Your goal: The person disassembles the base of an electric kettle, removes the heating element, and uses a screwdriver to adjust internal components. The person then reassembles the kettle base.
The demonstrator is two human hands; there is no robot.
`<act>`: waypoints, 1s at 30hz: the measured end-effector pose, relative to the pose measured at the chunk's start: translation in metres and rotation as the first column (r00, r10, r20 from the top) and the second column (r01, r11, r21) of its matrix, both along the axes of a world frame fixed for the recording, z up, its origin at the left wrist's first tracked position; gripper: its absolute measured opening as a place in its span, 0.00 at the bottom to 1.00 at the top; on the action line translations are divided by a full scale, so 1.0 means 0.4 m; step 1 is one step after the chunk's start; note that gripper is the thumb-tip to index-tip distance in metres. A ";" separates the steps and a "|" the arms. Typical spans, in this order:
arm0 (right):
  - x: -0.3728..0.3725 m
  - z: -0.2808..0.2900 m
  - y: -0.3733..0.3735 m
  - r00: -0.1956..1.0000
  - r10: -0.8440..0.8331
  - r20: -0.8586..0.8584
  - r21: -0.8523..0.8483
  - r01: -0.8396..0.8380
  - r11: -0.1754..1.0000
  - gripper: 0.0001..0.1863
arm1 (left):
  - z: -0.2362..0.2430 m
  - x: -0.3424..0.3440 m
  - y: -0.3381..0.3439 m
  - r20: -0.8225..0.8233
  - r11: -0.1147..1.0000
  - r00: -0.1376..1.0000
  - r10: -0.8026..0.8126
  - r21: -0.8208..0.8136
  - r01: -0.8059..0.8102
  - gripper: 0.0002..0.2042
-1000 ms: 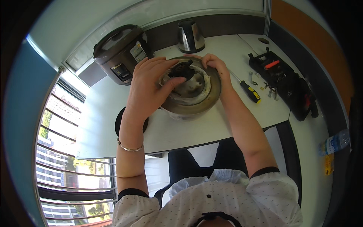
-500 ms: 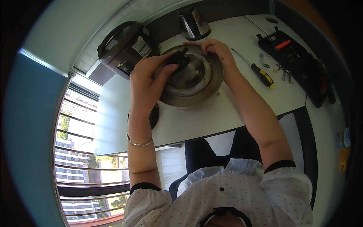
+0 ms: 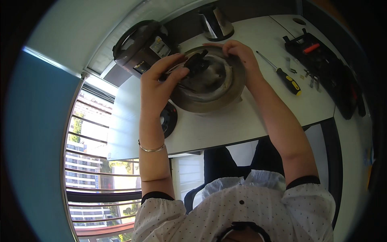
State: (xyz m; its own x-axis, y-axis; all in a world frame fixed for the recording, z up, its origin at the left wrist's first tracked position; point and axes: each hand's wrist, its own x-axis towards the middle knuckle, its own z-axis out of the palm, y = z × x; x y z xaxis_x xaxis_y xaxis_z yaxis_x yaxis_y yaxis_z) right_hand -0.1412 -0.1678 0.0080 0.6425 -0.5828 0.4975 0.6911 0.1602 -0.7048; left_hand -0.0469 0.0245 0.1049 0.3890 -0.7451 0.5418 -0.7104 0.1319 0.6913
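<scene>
A dull metal round piece with a wide rim, dirty pale ring and stained centre lies on the white desk. My left hand is at its upper left, thumb and fingers closed round a black fitting on top of it. My right hand grips the rim at the upper right with curled fingers. A black disc lies at the lower left, partly hidden by my left forearm. A yellow-and-black screwdriver lies right of my right hand.
A brown rice cooker stands at back left, a steel kettle at the back. On the right are small metal parts and an open black tool case with a red-handled tool. A window with bars is at lower left.
The desk and its contents appear higher and further right as the camera view has shifted. Both hands keep their hold on the metal piece and fitting, with little visible change.
</scene>
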 end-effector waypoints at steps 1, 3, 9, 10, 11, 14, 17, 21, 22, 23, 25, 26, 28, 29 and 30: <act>-0.002 0.001 0.002 1.000 -0.007 -0.018 0.003 0.007 1.000 0.08 | 0.000 0.006 0.008 0.091 1.000 0.996 0.000 -0.008 0.001 0.17; -0.007 0.004 0.002 0.999 -0.013 -0.029 -0.008 0.013 1.000 0.08 | 0.002 0.012 0.026 0.272 1.000 0.962 0.001 -0.022 0.005 0.20; -0.021 0.014 0.009 1.000 -0.011 -0.022 -0.062 0.010 0.998 0.08 | 0.009 -0.014 0.036 0.545 0.999 0.837 0.048 -0.012 -0.050 0.22; -0.022 0.014 0.011 1.000 -0.009 -0.018 -0.061 0.008 0.998 0.08 | 0.010 -0.019 0.036 0.543 0.997 0.838 0.060 0.006 -0.075 0.22; -0.023 0.016 0.013 1.000 -0.007 -0.014 -0.061 0.007 0.998 0.08 | 0.011 -0.027 0.036 0.541 0.995 0.838 0.071 0.024 -0.100 0.22; -0.031 0.027 0.025 0.999 0.010 0.030 -0.042 -0.009 0.999 0.08 | 0.018 -0.038 0.032 0.537 0.988 0.838 0.094 0.055 -0.145 0.21; -0.018 0.010 0.010 1.000 -0.027 -0.002 -0.056 0.027 0.998 0.08 | 0.013 -0.034 0.028 0.543 0.985 0.831 0.125 0.035 -0.171 0.20; -0.015 0.006 0.013 0.998 -0.039 0.043 -0.079 0.043 0.996 0.08 | 0.004 -0.012 0.027 0.548 0.985 0.828 0.118 0.043 -0.169 0.19; -0.018 0.011 0.018 0.999 -0.025 0.047 -0.069 0.028 0.997 0.08 | -0.002 -0.009 0.026 0.561 0.985 0.818 0.126 0.028 -0.171 0.19; -0.019 0.013 0.022 0.999 -0.010 0.051 -0.060 0.013 0.998 0.07 | -0.009 -0.006 0.025 0.575 0.985 0.807 0.134 0.013 -0.172 0.18; -0.005 0.004 0.015 0.998 0.013 0.067 -0.040 -0.010 0.999 0.07 | -0.019 -0.002 0.023 0.590 0.984 0.793 0.150 -0.009 -0.179 0.17; -0.002 0.001 0.013 0.997 0.023 0.075 -0.030 -0.021 0.999 0.07 | -0.024 -0.001 0.023 0.592 0.983 0.790 0.159 -0.017 -0.185 0.17; -0.005 0.001 0.017 1.000 0.003 0.017 -0.062 -0.002 0.998 0.07 | -0.026 -0.003 0.026 0.592 0.980 0.788 0.168 -0.016 -0.198 0.17; -0.007 0.004 0.019 1.000 -0.006 -0.012 -0.078 0.005 0.997 0.06 | -0.025 -0.005 0.028 0.590 0.979 0.789 0.170 -0.007 -0.205 0.17; -0.009 0.005 0.020 1.000 -0.005 0.011 -0.099 0.006 0.995 0.06 | -0.025 -0.006 0.028 0.588 0.977 0.790 0.171 0.001 -0.213 0.17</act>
State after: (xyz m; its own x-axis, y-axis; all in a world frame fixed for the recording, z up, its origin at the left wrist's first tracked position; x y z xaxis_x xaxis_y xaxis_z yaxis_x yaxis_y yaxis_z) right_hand -0.1448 -0.1599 0.0100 0.6339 -0.5336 0.5598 0.6992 0.0859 -0.7098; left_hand -0.0493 0.0359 0.0951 0.1546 -0.7296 0.6661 -0.9867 -0.0801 0.1412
